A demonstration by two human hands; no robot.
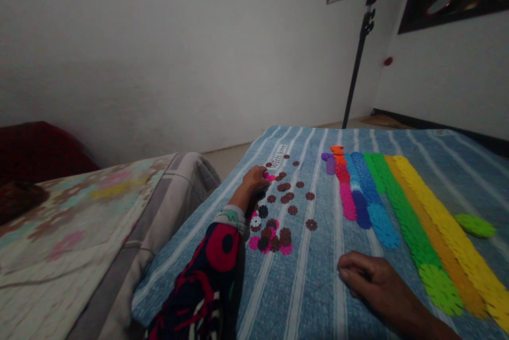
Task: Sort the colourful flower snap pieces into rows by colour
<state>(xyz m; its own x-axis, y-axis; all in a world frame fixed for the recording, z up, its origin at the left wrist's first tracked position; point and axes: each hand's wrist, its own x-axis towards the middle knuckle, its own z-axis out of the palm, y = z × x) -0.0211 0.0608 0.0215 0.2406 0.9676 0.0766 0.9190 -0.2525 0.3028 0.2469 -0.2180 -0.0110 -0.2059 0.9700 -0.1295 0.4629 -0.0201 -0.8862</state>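
Note:
My left hand (254, 181) reaches to the left part of the cloth-covered table, its fingers closed at a pink notched disc (270, 176). Brown notched discs (292, 210) lie scattered to its right. Nearer to me is a loose cluster of pink discs (286, 249), brown discs, a black disc (263, 211) and a white disc (255, 221). My right hand (369, 276) rests on the cloth at the front with its fingers curled in; whether anything is inside them is hidden.
Overlapping discs form long rows on the right: pink row (348, 202), blue row (382, 223), green row (405, 223), orange row (441, 244) and yellow row (441, 212). A lime green pile (475, 225) lies beyond them. A bed (99, 234) stands left; a lamp stand (355, 75) rises behind.

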